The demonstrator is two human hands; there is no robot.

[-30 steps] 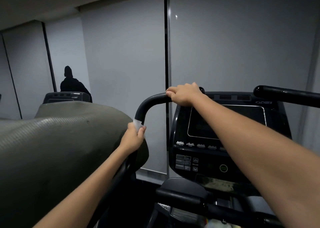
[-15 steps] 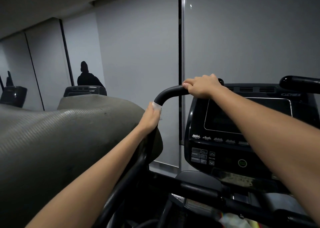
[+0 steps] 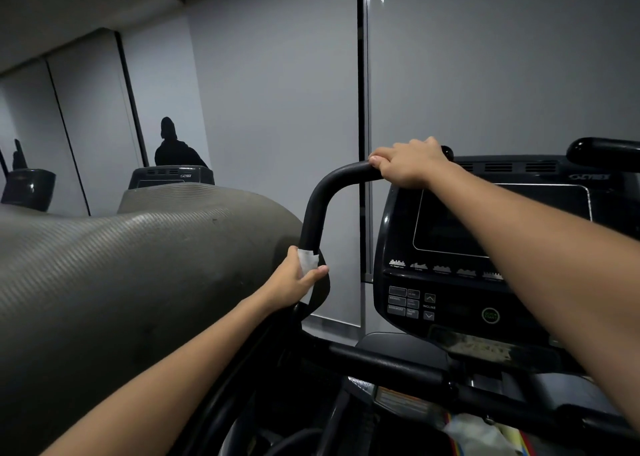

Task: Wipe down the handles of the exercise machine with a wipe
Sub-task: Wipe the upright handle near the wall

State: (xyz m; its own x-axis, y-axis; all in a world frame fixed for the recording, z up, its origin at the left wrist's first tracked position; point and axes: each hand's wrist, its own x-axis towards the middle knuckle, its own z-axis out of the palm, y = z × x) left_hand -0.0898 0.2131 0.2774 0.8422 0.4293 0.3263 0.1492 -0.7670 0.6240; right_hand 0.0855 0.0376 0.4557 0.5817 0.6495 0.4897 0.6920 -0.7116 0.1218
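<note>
A black curved handle (image 3: 320, 201) of the exercise machine rises at centre and bends right toward the console. My left hand (image 3: 294, 282) is wrapped around its upright part, pressing a white wipe (image 3: 307, 261) against the bar. My right hand (image 3: 410, 163) grips the horizontal top end of the same handle, just left of the console. A second black handle (image 3: 604, 152) sticks in from the right edge, untouched.
The black console (image 3: 450, 282) with its dark screen and buttons stands right of the handle. A large grey ribbed mat (image 3: 121, 282) bulges at the left, touching the handle. A lower crossbar (image 3: 398, 365) runs below. Another machine (image 3: 171, 176) and a dark figure (image 3: 175, 144) stand by the grey wall.
My left hand with the wipe slid up the upright part of the handle, then back down to a lower spot. My right hand kept its grip on the top. The camera turned left.
</note>
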